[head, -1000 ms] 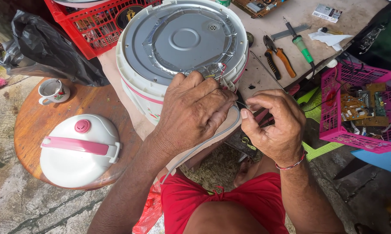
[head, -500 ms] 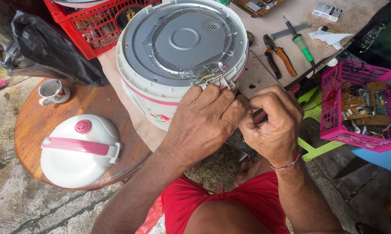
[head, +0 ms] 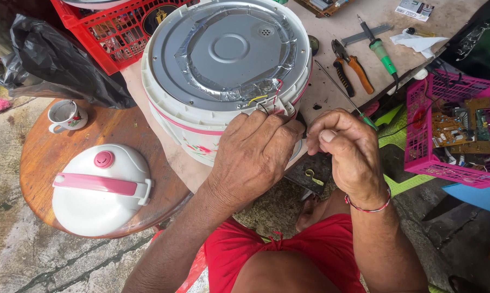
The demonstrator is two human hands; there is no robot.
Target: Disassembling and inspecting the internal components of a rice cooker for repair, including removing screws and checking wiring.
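Right now the person is bending over an upturned white rice cooker (head: 201, 116) that is sitting base-up at the near edge of the workbench (head: 332, 92), its grey metal bottom plate facing the ceiling. The left hand (head: 253, 154) is lying curled over the cooker's near rim, fingers closed around the spot where yellow and red wires (head: 261, 100) are coming out from under the foil tape. The right hand (head: 348, 152), a red band on its wrist, is sitting just to the right of it, thumb and fingers pinched shut against the same spot; what they are pinching is hidden, so I cannot tell. The two hands are nearly touching.

Further back on the bench, pliers (head: 353, 68) with orange handles and a green-handled soldering iron (head: 380, 51) are lying side by side. To the right, a pink basket (head: 435, 163) is holding circuit boards. To the left, a round wooden stool (head: 44, 157) is carrying the cooker's white lid (head: 101, 190) with its pink handle, and a small cup (head: 65, 115) beyond it. A red crate (head: 114, 38) is standing at the far left
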